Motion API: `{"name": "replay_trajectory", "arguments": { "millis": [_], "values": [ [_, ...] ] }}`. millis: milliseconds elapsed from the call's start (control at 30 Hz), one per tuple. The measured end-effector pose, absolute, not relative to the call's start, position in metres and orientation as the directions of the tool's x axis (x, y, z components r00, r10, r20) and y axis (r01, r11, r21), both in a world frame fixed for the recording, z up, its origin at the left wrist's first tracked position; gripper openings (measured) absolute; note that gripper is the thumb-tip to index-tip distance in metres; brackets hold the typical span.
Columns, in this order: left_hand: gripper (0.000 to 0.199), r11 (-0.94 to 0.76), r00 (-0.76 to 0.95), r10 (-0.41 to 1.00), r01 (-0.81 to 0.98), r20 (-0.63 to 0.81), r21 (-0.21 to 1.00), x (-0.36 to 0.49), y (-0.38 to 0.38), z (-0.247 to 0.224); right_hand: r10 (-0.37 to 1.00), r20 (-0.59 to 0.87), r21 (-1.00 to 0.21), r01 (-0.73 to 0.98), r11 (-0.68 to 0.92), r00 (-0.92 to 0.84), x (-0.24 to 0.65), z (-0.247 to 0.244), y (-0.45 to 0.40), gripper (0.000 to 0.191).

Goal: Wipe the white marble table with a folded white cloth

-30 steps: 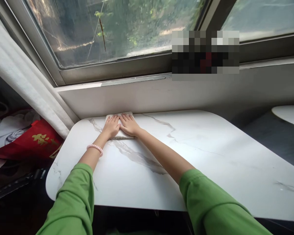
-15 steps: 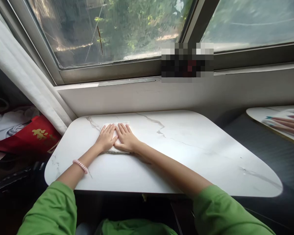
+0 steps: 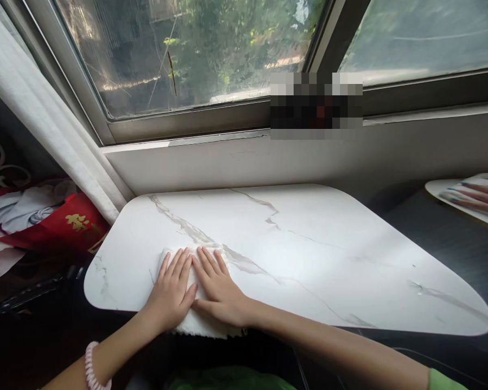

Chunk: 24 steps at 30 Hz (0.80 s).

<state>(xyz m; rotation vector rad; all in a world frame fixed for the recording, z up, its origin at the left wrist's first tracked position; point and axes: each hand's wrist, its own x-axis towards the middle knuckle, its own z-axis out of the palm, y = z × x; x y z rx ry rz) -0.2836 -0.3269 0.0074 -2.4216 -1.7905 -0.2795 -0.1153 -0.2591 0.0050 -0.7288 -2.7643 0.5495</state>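
Observation:
A white cloth [image 3: 201, 319] lies flat at the near edge of the white marble-patterned tabletop [image 3: 317, 233], its lower end reaching past that edge. Flat on the cloth's left part rests my left hand [image 3: 171, 292], fingers stretched out and pointing away from me. My right hand [image 3: 219, 290] presses on the cloth's right part with its fingers spread. The two hands almost meet over the middle of the cloth. A pink coil band [image 3: 92, 368] circles my left wrist.
Beyond the tabletop are a wall and a framed window [image 3: 187, 59]. A white curtain [image 3: 52, 119] hangs at the left, above a red bag [image 3: 79, 216] stuffed with cloth. To the right, several long thin items [image 3: 482, 195] lie on another white surface.
Both hands have moved toward me together with the cloth, from the middle of the tabletop to its near edge. The view has shifted slightly.

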Motion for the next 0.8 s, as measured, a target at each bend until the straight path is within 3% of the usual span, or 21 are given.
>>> {"name": "replay_trajectory", "arguments": {
  "millis": [200, 400, 633, 800],
  "values": [
    [0.057, -0.245, 0.232, 0.954, 0.968, 0.188, 0.049, -0.293, -0.305, 0.007, 0.551, 0.222, -0.400, 0.440, 0.804, -0.805, -0.131, 0.006, -0.233, 0.056],
    [0.058, -0.212, 0.204, 0.975, 0.973, 0.090, 0.091, -0.336, -0.243, 0.013, 0.616, 0.212, -0.303, 0.549, 0.779, -0.758, -0.182, 0.005, -0.186, 0.057],
    [0.055, -0.085, 0.076, 0.994, 0.991, 0.083, 0.102, -0.391, -0.145, 0.014, 0.663, 0.126, -0.257, 0.622, 0.740, -0.737, -0.250, 0.005, -0.092, 0.058],
    [0.047, -0.111, 0.091, 0.986, 0.984, 0.137, 0.142, -0.413, -0.101, 0.013, 0.640, 0.169, -0.236, 0.599, 0.765, -0.750, -0.272, -0.002, -0.046, 0.058]
  ]
}}
